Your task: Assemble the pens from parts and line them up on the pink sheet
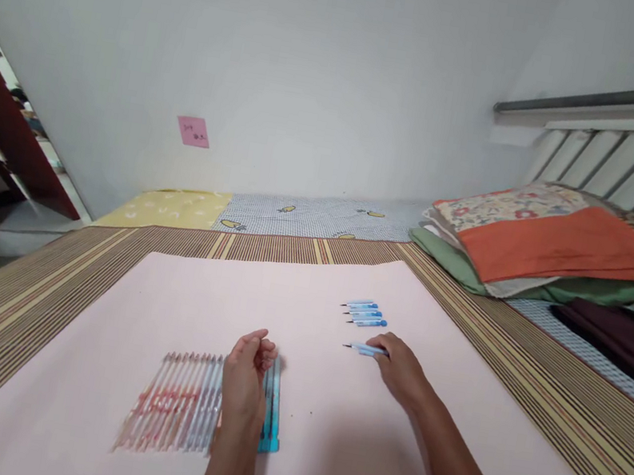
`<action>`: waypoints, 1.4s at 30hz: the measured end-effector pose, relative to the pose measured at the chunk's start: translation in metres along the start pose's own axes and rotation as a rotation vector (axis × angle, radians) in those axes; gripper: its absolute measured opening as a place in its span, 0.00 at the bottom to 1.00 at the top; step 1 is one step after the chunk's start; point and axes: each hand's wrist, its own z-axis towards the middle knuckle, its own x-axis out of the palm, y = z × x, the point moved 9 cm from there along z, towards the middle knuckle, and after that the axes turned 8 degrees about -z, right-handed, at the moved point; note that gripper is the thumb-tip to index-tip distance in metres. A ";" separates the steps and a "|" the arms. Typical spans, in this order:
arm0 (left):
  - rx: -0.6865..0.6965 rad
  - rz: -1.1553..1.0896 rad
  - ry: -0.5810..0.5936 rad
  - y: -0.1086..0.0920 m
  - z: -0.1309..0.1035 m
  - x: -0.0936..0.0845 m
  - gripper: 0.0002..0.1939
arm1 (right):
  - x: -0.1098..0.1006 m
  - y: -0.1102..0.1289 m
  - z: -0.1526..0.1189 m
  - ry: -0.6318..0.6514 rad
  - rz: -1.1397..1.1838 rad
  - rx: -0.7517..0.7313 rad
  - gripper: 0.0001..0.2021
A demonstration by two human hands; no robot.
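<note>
My right hand (400,365) pinches a slim light-blue pen (362,349) with a dark pointed tip facing left, low over the pale pink sheet (210,293). Just beyond it, several similar blue pens (365,313) lie side by side, tips to the left. My left hand (250,364) is closed loosely, fingers curled in, with nothing seen in it. It hovers over a row of clear pens with pinkish and greyish barrels (168,403), hiding part of the row. Turquoise pens (274,409) show at that row's right end.
Beneath the sheet is a striped mat (92,273) on a bed. Folded bedding with an orange panel (558,249) and a dark maroon cloth (628,342) lie at the right, by a white slatted rail (621,163). A pink note (193,132) sticks to the wall.
</note>
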 end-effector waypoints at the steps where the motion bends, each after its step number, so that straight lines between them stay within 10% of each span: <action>1: -0.021 0.008 0.020 0.004 -0.001 0.002 0.15 | -0.001 0.004 -0.001 -0.002 0.025 -0.007 0.12; 9: -0.376 0.000 0.111 0.055 -0.027 0.026 0.15 | -0.013 0.053 0.006 -0.124 0.437 0.070 0.07; 17: -0.525 -0.243 0.097 0.065 -0.031 0.029 0.12 | 0.024 0.146 -0.009 0.156 0.822 -0.069 0.12; 24: -0.744 -0.688 0.156 0.062 -0.041 0.043 0.21 | -0.024 0.046 -0.008 -0.272 0.293 0.193 0.12; 28: -0.729 -0.667 0.206 0.066 -0.042 0.048 0.16 | -0.020 0.010 -0.012 -0.152 -0.145 0.296 0.15; 42: -0.618 -0.684 0.343 0.049 -0.043 0.054 0.14 | 0.006 0.046 -0.015 0.052 -0.147 0.254 0.08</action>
